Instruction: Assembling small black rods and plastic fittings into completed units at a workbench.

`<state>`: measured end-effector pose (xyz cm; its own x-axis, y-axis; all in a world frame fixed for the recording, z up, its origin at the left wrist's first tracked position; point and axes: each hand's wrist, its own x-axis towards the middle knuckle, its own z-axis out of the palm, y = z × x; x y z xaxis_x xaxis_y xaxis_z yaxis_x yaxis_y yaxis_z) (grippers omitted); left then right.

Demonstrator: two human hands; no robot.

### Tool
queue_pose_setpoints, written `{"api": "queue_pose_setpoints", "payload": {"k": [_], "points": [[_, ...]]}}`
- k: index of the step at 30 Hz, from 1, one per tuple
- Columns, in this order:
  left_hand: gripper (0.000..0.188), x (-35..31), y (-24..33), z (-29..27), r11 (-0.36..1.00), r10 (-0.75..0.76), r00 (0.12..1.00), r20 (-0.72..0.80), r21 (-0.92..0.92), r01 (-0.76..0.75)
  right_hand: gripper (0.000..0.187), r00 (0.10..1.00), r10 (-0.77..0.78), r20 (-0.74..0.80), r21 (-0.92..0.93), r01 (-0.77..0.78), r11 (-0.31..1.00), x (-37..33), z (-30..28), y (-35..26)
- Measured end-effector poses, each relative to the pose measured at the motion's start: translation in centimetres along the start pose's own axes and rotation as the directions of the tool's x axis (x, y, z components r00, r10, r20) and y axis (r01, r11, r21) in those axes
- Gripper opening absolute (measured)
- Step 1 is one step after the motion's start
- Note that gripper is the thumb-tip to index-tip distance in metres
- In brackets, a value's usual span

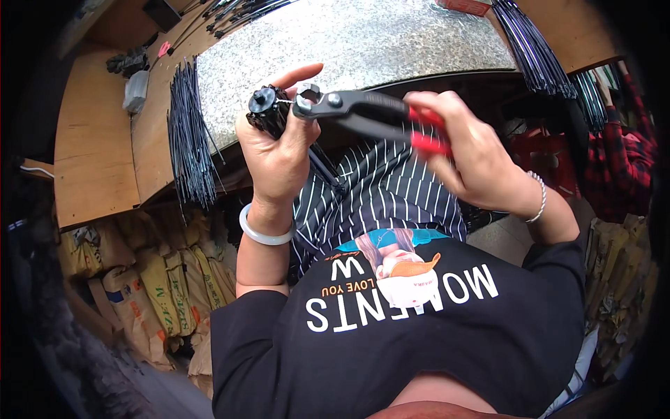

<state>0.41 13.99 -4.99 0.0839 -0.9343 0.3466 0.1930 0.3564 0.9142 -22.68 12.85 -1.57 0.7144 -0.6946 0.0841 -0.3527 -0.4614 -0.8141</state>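
My left hand is wrapped round a folded black umbrella frame. The frame's round hub end points up, and its dark shaft runs down toward my lap. From the hub, a short twisted silvery wire reaches the jaws of a pair of pliers; whether the jaws grip it, I cannot tell. The pliers have black arms and red grips. On those grips my right hand is closed, slightly blurred. The handles stand somewhat apart. My left thumb lies right beside the jaws.
A speckled stone worktop spans the front. Bundles of thin dark rods hang over its left edge and right edge. Paper sacks stack at the left. At far right, another person's checked red sleeve shows.
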Motion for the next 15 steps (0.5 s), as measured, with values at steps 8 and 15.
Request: {"api": "queue_pose_setpoints", "payload": {"k": [8, 15], "points": [[0.026, 0.2, 0.0, 0.1, 1.000, -0.028, 0.999, -0.019, -0.004, 0.028, 0.049, 0.879, 0.060, 0.472, 0.160, -0.152, 0.975, 0.8, -0.5, 0.9], [0.026, 0.1, -0.2, 0.4, 0.996, -0.082, 0.994, -0.070, 0.041, 0.085, 0.058, 0.983, -0.126, 0.132, -0.065, 0.136, 0.989, 0.8, -0.1, 1.7]]}}
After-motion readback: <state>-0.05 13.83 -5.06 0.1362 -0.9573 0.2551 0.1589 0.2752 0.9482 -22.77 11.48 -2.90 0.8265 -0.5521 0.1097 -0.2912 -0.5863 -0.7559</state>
